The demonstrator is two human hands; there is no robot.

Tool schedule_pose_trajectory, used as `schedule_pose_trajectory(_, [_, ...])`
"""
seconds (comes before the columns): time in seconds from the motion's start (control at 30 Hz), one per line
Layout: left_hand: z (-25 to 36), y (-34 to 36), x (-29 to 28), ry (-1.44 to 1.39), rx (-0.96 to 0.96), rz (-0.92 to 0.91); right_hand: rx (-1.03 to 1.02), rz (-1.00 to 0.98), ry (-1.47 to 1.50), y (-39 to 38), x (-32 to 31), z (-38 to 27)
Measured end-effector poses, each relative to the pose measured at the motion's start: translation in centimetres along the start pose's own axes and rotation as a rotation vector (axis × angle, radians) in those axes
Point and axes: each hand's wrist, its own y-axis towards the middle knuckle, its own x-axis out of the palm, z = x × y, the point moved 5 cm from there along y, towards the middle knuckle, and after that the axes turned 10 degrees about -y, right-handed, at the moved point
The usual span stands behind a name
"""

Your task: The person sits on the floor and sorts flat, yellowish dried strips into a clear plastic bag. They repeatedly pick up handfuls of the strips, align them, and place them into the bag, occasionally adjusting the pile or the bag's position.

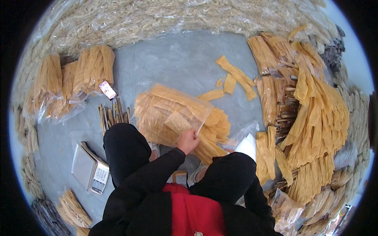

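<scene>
In front of my knees lies a clear plastic bag (pixel 157 112) packed with flat, tan dried strips. My left hand (pixel 188 141) is closed on the bag's near right edge, with the fingers pinched together. More tan dried strips (pixel 214 124) fan out beyond that edge, some running down toward my feet. My right sleeve (pixel 258 198) goes down beside my right knee, and the hand at its end does not show. Close to that knee is a white object (pixel 247 146), with crumpled clear plastic next to it.
Loose strips (pixel 236 76) lie on the grey floor (pixel 169 59) ahead. Large piles of tan strips (pixel 319 114) rise at the right. At the left are filled bags (pixel 94 67), a phone (pixel 107 90), a bundle of sticks (pixel 114 114) and a scale (pixel 90 168). Wrapped pale bundles (pixel 157 19) line the back.
</scene>
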Motion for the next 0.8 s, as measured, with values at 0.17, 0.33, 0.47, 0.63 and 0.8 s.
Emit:
schedule_pose_trajectory(0.17, [0.0,-0.2,-0.5,-0.054,0.006,-0.001,0.151,-0.078,-0.123,-3.2,-2.8,-1.1])
schedule_pose_trajectory(0.33, [0.6,-0.3,-0.1,-0.018,0.051,0.026,0.121,-0.157,-0.254,0.3,-6.3,-5.2])
schedule_pose_trajectory(0.47, [0.9,-0.5,0.1,-0.003,0.048,0.03,-0.072,-0.324,-0.068,6.4,-2.7,-4.9])
schedule_pose_trajectory(0.63, [0.4,-0.6,-0.4,-0.056,0.052,0.02,-0.12,-0.323,-0.071,8.8,0.1,-7.1])
schedule_pose_trajectory(0.8, [-0.9,-0.5,-0.1,-0.101,0.054,-0.002,0.109,-0.265,0.325,3.6,-2.2,-3.4])
